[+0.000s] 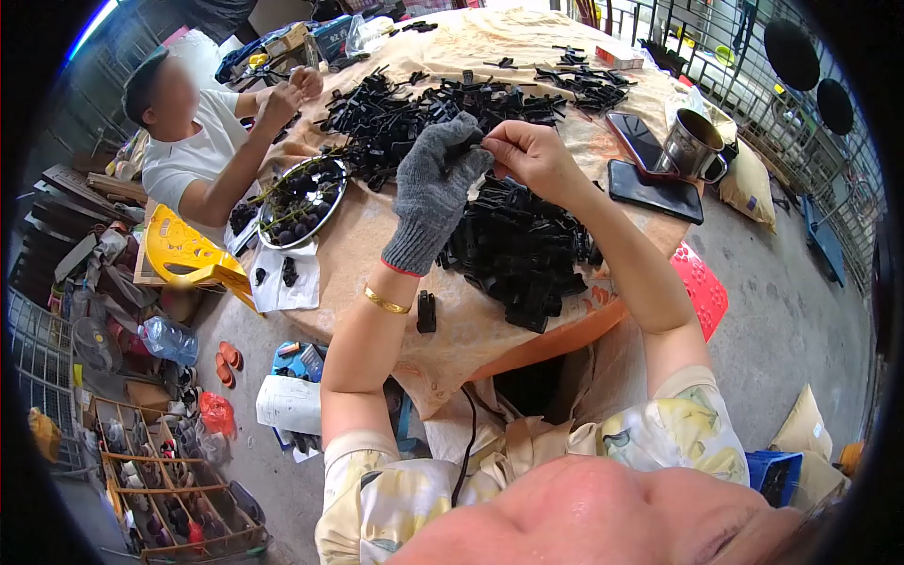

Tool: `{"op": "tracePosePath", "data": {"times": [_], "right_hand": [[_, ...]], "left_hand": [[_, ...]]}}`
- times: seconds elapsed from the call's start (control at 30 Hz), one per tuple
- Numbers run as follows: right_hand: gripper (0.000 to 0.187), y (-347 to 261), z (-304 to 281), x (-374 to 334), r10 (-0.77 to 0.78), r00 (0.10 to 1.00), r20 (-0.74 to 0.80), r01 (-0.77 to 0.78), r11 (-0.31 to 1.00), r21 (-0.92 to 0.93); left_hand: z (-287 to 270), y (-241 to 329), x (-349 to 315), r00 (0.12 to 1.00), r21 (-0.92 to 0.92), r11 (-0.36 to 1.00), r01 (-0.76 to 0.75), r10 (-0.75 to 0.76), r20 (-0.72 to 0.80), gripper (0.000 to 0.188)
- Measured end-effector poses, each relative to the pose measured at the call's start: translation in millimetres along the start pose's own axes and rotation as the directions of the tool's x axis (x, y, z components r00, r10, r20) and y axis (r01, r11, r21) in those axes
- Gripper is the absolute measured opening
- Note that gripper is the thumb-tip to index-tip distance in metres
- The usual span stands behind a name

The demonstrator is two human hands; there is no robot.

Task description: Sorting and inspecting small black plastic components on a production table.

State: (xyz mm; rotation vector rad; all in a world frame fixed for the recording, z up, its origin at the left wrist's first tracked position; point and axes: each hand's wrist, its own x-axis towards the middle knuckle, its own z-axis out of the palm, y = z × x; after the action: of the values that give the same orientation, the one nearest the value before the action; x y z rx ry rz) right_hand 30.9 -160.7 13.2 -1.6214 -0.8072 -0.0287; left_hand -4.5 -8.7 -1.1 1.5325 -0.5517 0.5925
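Note:
My left hand [433, 169], in a grey knitted glove, is closed round a small black plastic part [476, 141], mostly hidden by the fingers. Touching it from the right is my bare right hand [535, 162], its thumb and forefinger pinched together on something too small to make out. Both hands are raised over the cloth-covered table. Just below them lies a dense heap of black plastic parts [523, 250]. Beyond, a looser pile of black parts with thin projecting pieces [377, 118] spreads over the cloth. One single black part [427, 312] lies near my left wrist.
A plate [330, 219] of dark grapes [294, 224] stands left, near a co-worker [184, 141] whose hands are raised. At right are two phones [654, 191] and a metal mug [694, 143]. A yellow chair [179, 250] and a red stool [702, 290] flank the table.

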Motion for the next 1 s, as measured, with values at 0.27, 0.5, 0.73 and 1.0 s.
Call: {"op": "tracePosePath", "data": {"times": [0.27,0.5,0.73,1.0], "right_hand": [[0.017,-7,-7,-2,0.124,0.986,0.107,-0.137,0.984,0.115],[0.016,-1,-6,-1,-0.041,0.999,0.033,0.041,0.999,-0.019],[0.017,-8,-1,-3,0.135,0.988,0.073,-0.144,0.98,0.14],[0.018,13,1,3,-0.159,0.985,-0.071,0.158,0.987,-0.016]], "left_hand": [[-1,10,-1,0.999,0.033,0.999,0.0,-0.002,0.052,0.025],[7,8,-1,0.999,0.077,0.996,-0.033,0.034,-0.01,0.021],[2,8,-2,0.965,0.336,0.908,-0.25,0.263,0.008,0.019],[6,11,4,0.973,0.26,0.939,-0.223,0.231,0.002,0.026]]}}
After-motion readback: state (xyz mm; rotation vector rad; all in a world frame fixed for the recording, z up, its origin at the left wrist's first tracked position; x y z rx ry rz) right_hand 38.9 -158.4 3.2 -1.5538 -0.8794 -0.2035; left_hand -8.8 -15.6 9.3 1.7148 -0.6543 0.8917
